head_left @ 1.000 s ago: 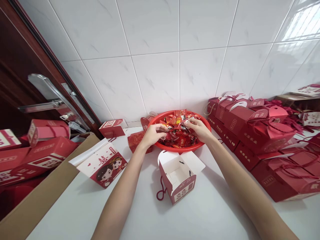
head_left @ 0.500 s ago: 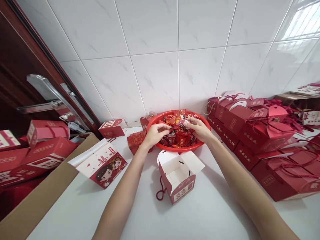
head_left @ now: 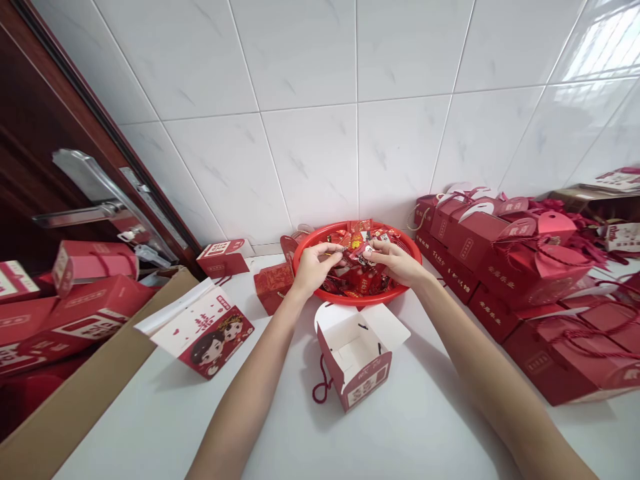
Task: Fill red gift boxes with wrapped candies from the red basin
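A red oval basket (head_left: 413,248) full of red wrapped packets (head_left: 367,283) stands against the wall. Over its left half, my left hand (head_left: 319,267) pinches something at the fingertips, too small to name. My right hand (head_left: 395,262), over the right half, is closed on a red and white packet (head_left: 369,252). The fingertips of both hands are close together. Just in front of the basket an open box (head_left: 350,353), white inside and red outside, has its flaps spread and a dark red cord (head_left: 323,383) at its left.
Stacked red gift boxes (head_left: 500,260) line the right side. At left are a printed box (head_left: 215,337), a cardboard carton (head_left: 100,367) holding red boxes, and a door handle (head_left: 85,212). Small red boxes (head_left: 225,259) sit near the tiled wall (head_left: 310,160).
My left hand has moved slightly right, closer to my right hand. The packet in my right hand has shifted, and the packets beneath look rearranged.
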Available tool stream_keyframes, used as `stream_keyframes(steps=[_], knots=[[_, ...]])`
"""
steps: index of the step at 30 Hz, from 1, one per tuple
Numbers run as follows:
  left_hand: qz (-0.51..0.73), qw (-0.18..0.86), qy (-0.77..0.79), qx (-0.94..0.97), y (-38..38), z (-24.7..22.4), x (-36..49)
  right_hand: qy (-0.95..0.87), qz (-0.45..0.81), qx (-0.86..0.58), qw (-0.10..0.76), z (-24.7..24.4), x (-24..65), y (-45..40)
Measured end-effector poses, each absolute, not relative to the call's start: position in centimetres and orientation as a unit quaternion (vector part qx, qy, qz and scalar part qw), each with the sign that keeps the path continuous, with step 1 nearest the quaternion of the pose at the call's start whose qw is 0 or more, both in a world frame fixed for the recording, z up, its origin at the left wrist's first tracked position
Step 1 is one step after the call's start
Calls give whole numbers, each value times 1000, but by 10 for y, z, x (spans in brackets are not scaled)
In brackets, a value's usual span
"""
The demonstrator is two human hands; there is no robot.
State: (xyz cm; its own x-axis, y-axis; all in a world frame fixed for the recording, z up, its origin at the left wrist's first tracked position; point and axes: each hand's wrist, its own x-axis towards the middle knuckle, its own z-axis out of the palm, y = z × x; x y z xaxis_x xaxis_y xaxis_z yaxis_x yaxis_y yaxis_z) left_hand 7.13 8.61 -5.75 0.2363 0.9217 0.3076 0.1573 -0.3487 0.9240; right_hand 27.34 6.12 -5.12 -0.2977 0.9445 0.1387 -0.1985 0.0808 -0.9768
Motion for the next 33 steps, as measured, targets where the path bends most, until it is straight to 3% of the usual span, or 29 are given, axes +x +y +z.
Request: stream_keyframes(steps=[4, 9, 20, 33], knots=[[481, 452, 354, 662, 84, -51, 74, -528, 576, -356, 512, -54, 274, 63], [506, 304, 424, 687, 95, -45, 50, -470, 566, -388, 556, -59, 277, 68], [186, 75, 559, 805, 99, -50, 34, -479, 555, -395, 555, -58, 276, 68], [182, 59, 557, 808, 104, -55, 35, -473, 555, -398, 556, -61, 276, 71]])
